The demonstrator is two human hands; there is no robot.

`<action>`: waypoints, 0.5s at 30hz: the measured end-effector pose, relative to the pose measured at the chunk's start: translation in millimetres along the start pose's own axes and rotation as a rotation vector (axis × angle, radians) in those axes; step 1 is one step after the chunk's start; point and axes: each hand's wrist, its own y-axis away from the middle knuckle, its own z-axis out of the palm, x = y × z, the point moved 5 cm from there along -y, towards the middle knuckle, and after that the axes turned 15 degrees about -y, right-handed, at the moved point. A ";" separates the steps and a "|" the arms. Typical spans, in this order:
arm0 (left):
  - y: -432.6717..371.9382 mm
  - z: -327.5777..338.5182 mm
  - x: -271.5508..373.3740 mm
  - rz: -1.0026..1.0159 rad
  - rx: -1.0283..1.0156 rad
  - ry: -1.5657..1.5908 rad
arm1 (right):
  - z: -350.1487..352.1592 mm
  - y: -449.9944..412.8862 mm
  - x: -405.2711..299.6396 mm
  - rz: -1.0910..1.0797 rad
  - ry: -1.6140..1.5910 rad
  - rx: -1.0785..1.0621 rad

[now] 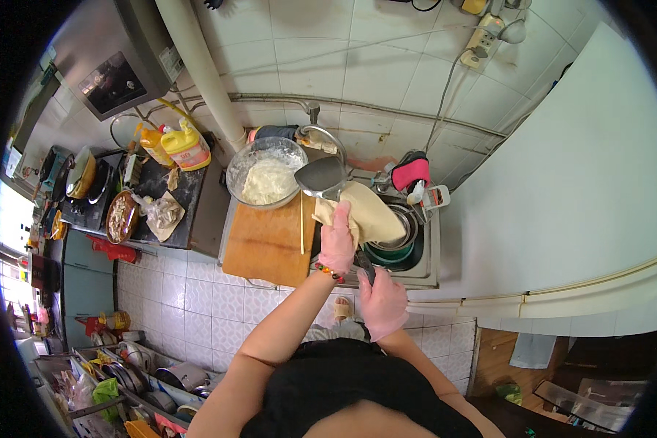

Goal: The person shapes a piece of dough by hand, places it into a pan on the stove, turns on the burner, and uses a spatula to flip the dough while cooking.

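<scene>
My left hand, in a clear plastic glove, grips a beige sheet of paper or cloth that drapes to the right over the sink. My right hand, gloved too, is closed around the black handle of what looks like a wok spatula. Its broad dark head shows beyond my left hand; the shaft between is hidden. At the head's left is a glass bowl holding pale, floury dough. A wooden cutting board lies in front of the bowl, with a single chopstick on it.
Metal bowls and a green basin sit in the sink, under a curved faucet. A white appliance or cabinet side borders the right. Leftward, a dark counter carries a yellow jug and a brown dish.
</scene>
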 end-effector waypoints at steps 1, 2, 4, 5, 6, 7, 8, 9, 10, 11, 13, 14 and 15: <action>2.4 -1.2 -12.7 0.083 -0.035 -0.178 | 0.4 0.6 0.7 0.027 0.008 0.001; 7.0 -1.4 -26.0 0.166 -0.070 -0.357 | 0.9 0.6 0.4 0.024 0.007 -0.004; 40.3 6.1 -9.9 -0.029 -0.156 -0.063 | -3.3 -1.8 11.9 0.074 -0.018 0.016; 51.3 10.4 -9.3 -0.090 -0.279 0.303 | -3.5 -3.4 10.8 0.071 -0.022 0.012; 62.9 15.8 -8.5 -0.202 -0.389 0.653 | -3.8 -5.5 10.9 0.083 -0.050 0.008; 67.1 16.6 -5.5 -0.207 -0.387 0.652 | -4.2 -6.8 10.6 0.096 -0.078 0.004; 69.6 12.1 -0.1 -0.141 -0.282 0.644 | -5.8 -7.5 7.2 0.100 -0.078 0.000; 70.6 6.9 5.6 -0.074 -0.180 0.636 | -6.2 -8.0 3.6 0.145 -0.054 -0.051; 69.1 4.7 17.2 -0.061 -0.326 0.646 | -5.4 -7.1 2.9 0.190 -0.027 -0.100; 65.1 1.6 24.6 -0.088 -0.210 0.528 | -3.9 -5.0 3.6 0.193 -0.023 -0.099; 60.0 -6.9 26.4 0.172 -0.050 0.558 | -1.0 -2.4 -2.4 0.071 -0.044 -0.034; 58.2 -7.2 24.0 0.194 -0.066 0.539 | 0.5 -1.4 -3.6 0.066 -0.044 -0.037; 60.6 -9.9 20.4 0.195 -0.061 0.541 | 1.9 -0.9 -5.5 0.045 -0.042 -0.038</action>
